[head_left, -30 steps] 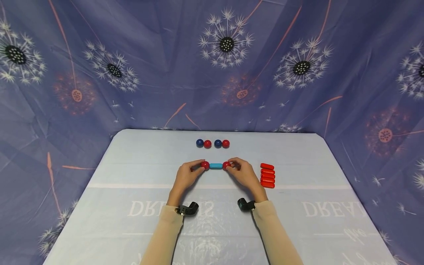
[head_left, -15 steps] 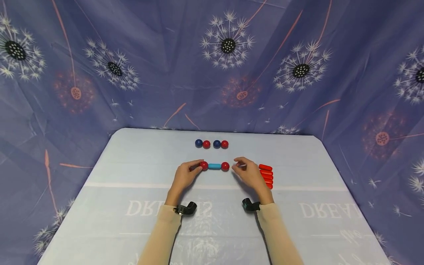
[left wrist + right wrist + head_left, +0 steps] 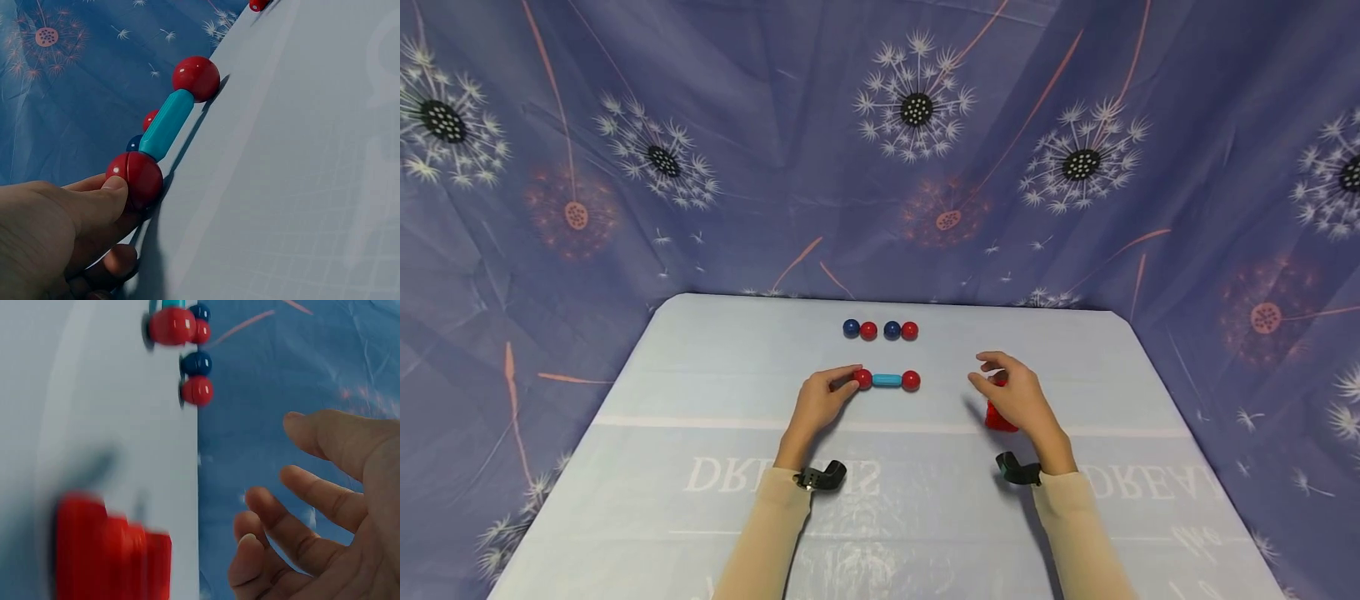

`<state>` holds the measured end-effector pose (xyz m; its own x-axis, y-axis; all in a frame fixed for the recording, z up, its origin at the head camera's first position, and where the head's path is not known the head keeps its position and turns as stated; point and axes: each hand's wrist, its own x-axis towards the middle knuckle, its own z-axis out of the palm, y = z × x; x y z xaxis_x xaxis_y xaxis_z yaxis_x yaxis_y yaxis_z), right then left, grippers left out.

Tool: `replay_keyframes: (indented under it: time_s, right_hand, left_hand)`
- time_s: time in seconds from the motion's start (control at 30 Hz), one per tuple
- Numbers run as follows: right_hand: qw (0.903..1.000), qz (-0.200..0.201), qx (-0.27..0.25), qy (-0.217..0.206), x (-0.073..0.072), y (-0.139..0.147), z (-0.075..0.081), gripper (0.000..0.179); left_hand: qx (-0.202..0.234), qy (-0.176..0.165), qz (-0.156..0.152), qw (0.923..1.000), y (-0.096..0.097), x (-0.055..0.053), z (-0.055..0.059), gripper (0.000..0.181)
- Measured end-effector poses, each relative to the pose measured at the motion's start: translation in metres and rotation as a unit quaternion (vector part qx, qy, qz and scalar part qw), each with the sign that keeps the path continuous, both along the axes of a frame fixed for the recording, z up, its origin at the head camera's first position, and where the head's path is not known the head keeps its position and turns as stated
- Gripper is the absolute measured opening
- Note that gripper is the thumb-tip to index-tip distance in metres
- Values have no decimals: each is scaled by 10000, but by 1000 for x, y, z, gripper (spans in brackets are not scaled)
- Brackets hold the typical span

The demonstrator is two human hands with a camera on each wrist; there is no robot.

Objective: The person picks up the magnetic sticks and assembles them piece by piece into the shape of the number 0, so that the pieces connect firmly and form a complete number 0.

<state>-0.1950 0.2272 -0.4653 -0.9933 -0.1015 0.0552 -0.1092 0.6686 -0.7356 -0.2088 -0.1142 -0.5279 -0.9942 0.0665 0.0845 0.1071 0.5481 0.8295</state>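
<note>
Light-blue rod [image 3: 887, 381]: lies mid-table, end to end between left red ball [image 3: 864, 380] and right red ball [image 3: 911, 381], touching both.
Left hand [image 3: 820, 402]: pinches left red ball, thumb against fingers.
Right hand [image 3: 1021, 400]: released, holding nothing; fingers loosely curved near the red rods [image 3: 1000, 420], at right.
Far balls [image 3: 868, 331]: two blue, two red, alternating beyond the light-blue rod.
Handling, judged: all pieces light and stiff, not fragile; glossy balls could slip or roll.
Hold, judged: balls across the middle; rods by their long sides.
Hidden: right hand covers part of the red rods; right wrist view blurs them, so their count is uncertain. Thumb and fingers mask part of left red ball.
</note>
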Motion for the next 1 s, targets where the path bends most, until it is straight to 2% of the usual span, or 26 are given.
replay_keyframes:
  time_s: [0.2,0.43,0.77,1.0]
  right_hand:
    - [9994,-176,297,66,-4,31,2,44]
    - [9977,-280,612,-100,-12,57,-13,43]
    - [9951,-256,910,-273,-18,67,-33,36]
    - [9938,-292,988,-424,-23,65,-42,31]
  left_hand:
    - [-13,37,29,10000,0,-1,0,32]
    - [-85,76,14,9999,1,-2,-1,32]
    - [-184,338,-1,9993,0,-2,-5,32]
    - [-95,121,-25,9999,0,-2,-3,32]
